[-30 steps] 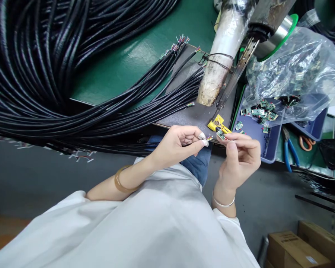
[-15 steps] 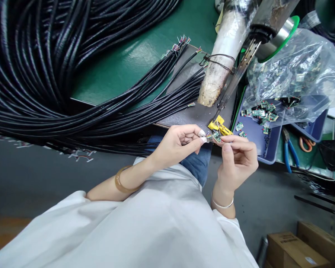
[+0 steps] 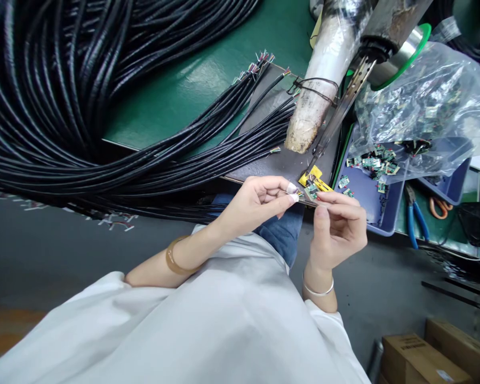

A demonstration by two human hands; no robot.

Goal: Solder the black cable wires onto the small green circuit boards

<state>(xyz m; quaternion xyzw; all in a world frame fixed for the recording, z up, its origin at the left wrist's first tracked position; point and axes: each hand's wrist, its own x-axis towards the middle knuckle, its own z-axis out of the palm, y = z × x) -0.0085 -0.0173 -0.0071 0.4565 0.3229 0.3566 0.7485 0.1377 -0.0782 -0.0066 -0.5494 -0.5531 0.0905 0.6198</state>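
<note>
Head view: across the counter [image 3: 176, 90] we have many black cables [image 3: 164, 154] whose wire ends up there carry no boards, and the purple tray [image 3: 392, 213] holds plenty of loose boards [image 3: 371, 162]. Our right hand [image 3: 338, 229] has its grip closed on 1 green board [image 3: 311, 192], our left hand [image 3: 260, 201] on coloured wires [image 3: 300, 194] just beside it; we cannot tell if any are joined.

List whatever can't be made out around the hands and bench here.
In the head view:
Colored wires at the left hand: too small to tell whether they touch the circuit board at the right hand.
Back of the left purple tray: hidden by the plastic bag.
Rest of the black cables: cut off by left and top edges.
</note>
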